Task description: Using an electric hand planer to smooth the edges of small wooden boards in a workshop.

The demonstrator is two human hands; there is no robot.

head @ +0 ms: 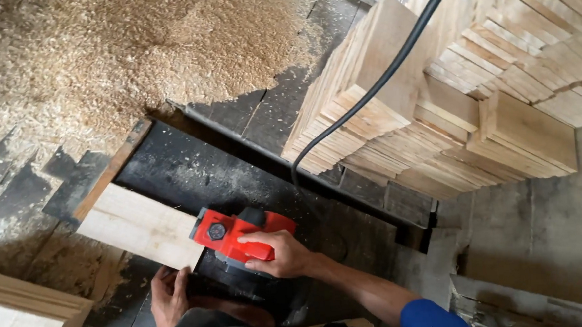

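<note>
Planer check: red electric hand planer with black body (242, 236) sits on the near end of the pale flat wooden board (141, 226), which lies on the dark sawdust-dusted workbench (191, 165).

Right hand (276, 254) is on the planer's red top handle, fingers wrapped closed round it. Left hand (170, 297) is just below the board's near end, fingers curled at its edge; can't tell whether it clamps or only steadies.

Key relation: board's long axis runs from the planer up and away to the left, toward the brown wooden stop strip (112, 169) at the board's far end. Planer nose points along that same axis, so the uncut length lies ahead of the right hand's fingers. Right hand is the one on the tool; left sits behind the planer, off its line.

Black power cable (379, 79) rises from behind the planer, up and right over the stacked pale wooden slats (447, 95). Heap of wood shavings (119, 53) lies beyond the board's far end.
</note>
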